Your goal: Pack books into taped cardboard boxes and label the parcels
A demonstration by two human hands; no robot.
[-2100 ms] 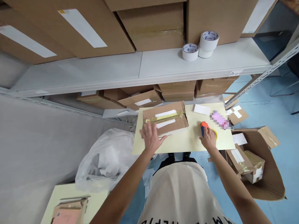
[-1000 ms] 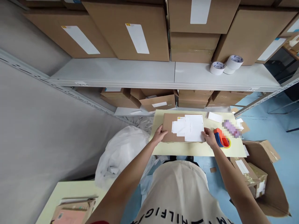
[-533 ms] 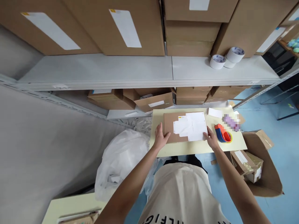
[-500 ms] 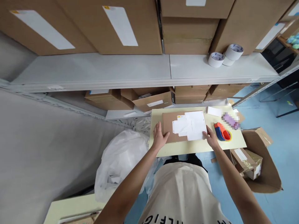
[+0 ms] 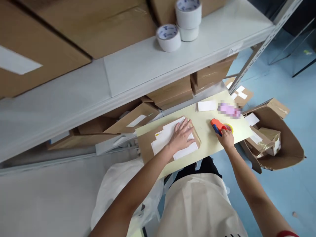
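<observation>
Under my left hand (image 5: 181, 136) lie several overlapping white paper sheets (image 5: 163, 140) on a flat brown cardboard piece (image 5: 146, 142). The fingers of that hand are spread and press flat on the paper. To the right, my right hand (image 5: 226, 139) is closed round a red and blue tape dispenser (image 5: 217, 125) with a roll of yellow-edged tape in it. The dispenser is at the right part of the pale yellow table (image 5: 204, 131); whether it is lifted off the surface I cannot tell.
A white card stack (image 5: 206, 105) and a blurred purple item (image 5: 229, 110) lie at the table's back. White tape rolls (image 5: 169, 38) stand on the grey shelf (image 5: 138, 72) above. An open carton (image 5: 287, 141) holding smaller boxes is on the floor at right; a plastic bag (image 5: 120, 184) sits at left.
My left hand has gone from the cardboard's left edge onto the papers. My right hand has left the papers' right edge and taken hold of the tape dispenser. The view has turned right.
</observation>
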